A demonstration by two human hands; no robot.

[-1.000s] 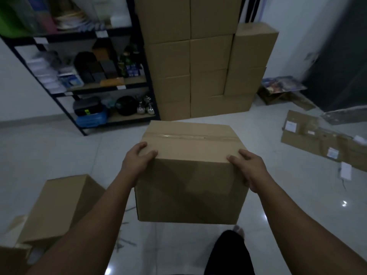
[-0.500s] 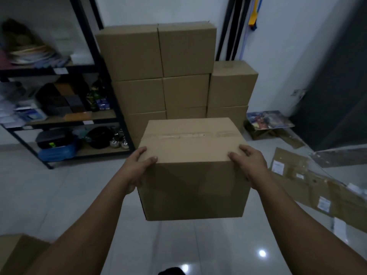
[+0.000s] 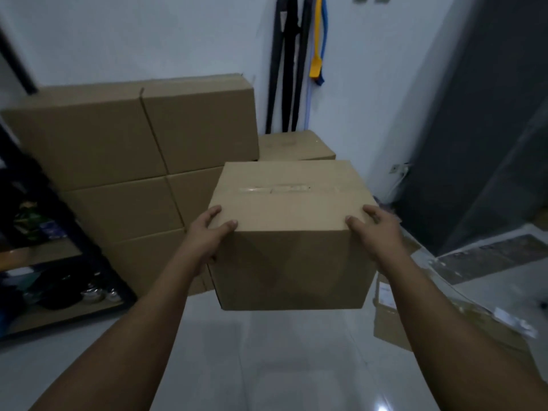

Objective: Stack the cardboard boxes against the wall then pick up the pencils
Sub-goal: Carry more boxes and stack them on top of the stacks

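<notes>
A taped cardboard box (image 3: 292,226) is held up off the floor (image 3: 267,360) between both hands, roughly level, its top seam running left to right. The left hand (image 3: 207,235) grips the near left top corner, its fingers (image 3: 212,213) curled over the top face and the thumb pressed along the front edge. The right hand (image 3: 376,229) mirrors it on the near right corner, fingers closed onto the box top (both hands clamp the sides).

Behind the carried box, a stack of boxes (image 3: 133,161) stands against the white wall (image 3: 148,37), 2 wide and at least 3 rows high. A lower box (image 3: 296,146) sits to the right of that stack, just past the far edge of the carried box. Dark poles and a yellow and blue tool (image 3: 317,54) lean in the corner above it.

A dark shelf unit (image 3: 44,262) with blurred clutter is at the left. Flattened cardboard (image 3: 462,324) lies on the shiny floor at the right. No pencils can be made out.
</notes>
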